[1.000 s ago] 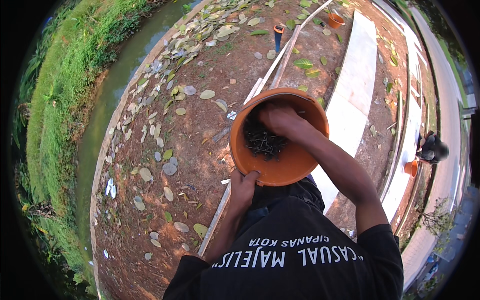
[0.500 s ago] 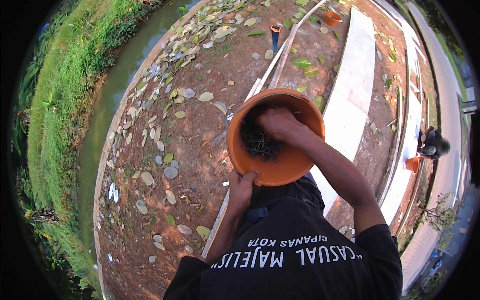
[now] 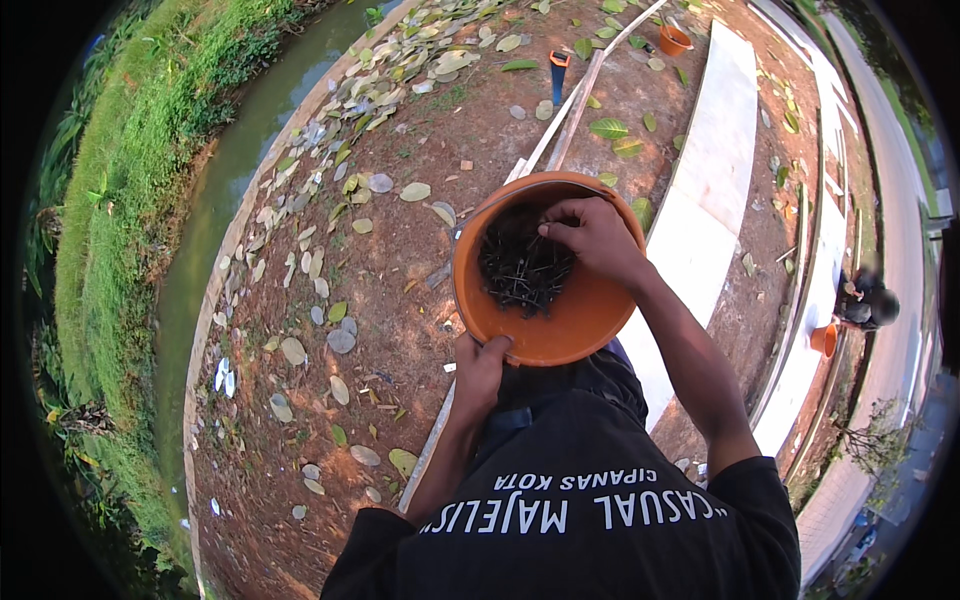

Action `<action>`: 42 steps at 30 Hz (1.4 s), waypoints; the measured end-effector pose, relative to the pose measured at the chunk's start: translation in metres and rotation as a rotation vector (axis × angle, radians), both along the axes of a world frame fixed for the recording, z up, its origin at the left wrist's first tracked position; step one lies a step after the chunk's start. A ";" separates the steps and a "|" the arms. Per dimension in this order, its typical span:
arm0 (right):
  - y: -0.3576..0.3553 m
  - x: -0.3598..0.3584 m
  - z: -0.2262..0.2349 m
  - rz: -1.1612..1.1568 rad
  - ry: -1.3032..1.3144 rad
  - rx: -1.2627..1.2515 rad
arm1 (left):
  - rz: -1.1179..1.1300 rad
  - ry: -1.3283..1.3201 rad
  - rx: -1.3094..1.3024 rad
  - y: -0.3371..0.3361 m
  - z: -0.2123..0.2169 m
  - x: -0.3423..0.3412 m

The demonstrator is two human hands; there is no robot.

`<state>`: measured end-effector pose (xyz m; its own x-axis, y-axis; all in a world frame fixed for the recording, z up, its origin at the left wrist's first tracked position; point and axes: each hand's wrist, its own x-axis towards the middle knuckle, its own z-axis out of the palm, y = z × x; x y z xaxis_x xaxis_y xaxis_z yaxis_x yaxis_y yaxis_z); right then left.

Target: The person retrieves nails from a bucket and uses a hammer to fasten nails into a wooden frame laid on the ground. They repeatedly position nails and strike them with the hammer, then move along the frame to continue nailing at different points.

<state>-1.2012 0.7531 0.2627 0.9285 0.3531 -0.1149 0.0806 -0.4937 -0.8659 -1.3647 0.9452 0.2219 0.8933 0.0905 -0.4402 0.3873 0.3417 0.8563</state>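
I hold an orange plastic bucket (image 3: 580,325) in front of my chest. My left hand (image 3: 480,365) grips its near rim from below. My right hand (image 3: 592,235) reaches inside from the far side, fingers bent down into a heap of dark nails (image 3: 520,268) at the bucket's bottom. Whether the fingers have pinched any nails is hidden. My black shirt fills the lower part of the view.
Below lies red-brown soil strewn with dry leaves (image 3: 340,280). Long white boards (image 3: 700,210) and thin timber strips (image 3: 575,105) run ahead. A water channel (image 3: 215,230) and a grass bank (image 3: 110,200) lie left. Another orange bucket (image 3: 675,40) stands far ahead; a crouching person (image 3: 865,300) is at right.
My right hand has shifted slightly inside the bucket, over the nails. The bucket and my left hand stay about where they were.
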 end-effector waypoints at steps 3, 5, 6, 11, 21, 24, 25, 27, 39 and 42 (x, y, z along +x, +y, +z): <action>-0.005 0.005 -0.003 -0.039 0.245 0.193 | 0.026 0.016 -0.011 0.000 -0.005 0.003; -0.005 0.004 0.008 -0.051 0.397 0.289 | 0.065 -0.005 -0.009 -0.001 -0.010 0.005; -0.005 0.004 0.009 -0.048 0.409 0.328 | 0.084 -0.015 -0.008 0.000 -0.012 0.006; -0.017 0.001 0.009 -0.068 0.465 0.438 | 0.055 0.046 -0.002 0.000 -0.015 0.013; -0.112 0.004 -0.027 -0.465 0.615 0.616 | -0.030 0.273 0.100 -0.015 -0.064 0.072; -0.169 0.001 -0.057 -0.741 0.603 0.583 | -0.028 0.319 0.103 -0.042 -0.079 0.110; -0.187 0.001 -0.070 -0.816 0.622 0.589 | -0.029 0.328 0.089 -0.051 -0.088 0.124; -0.223 0.004 -0.099 -0.972 0.658 0.600 | -0.037 0.344 0.061 -0.073 -0.116 0.160; -0.369 0.094 -0.286 -1.242 1.078 0.443 | -0.229 0.729 0.081 -0.248 -0.451 0.439; -0.415 0.078 -0.307 -1.381 1.132 0.291 | -0.267 0.740 0.096 -0.312 -0.557 0.528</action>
<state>-1.1228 0.3380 -0.0444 0.0642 -0.3998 -0.9143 -0.8389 0.4746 -0.2665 -0.8364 0.6332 -0.3355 0.3690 -0.0177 -0.9293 0.9258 0.0947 0.3658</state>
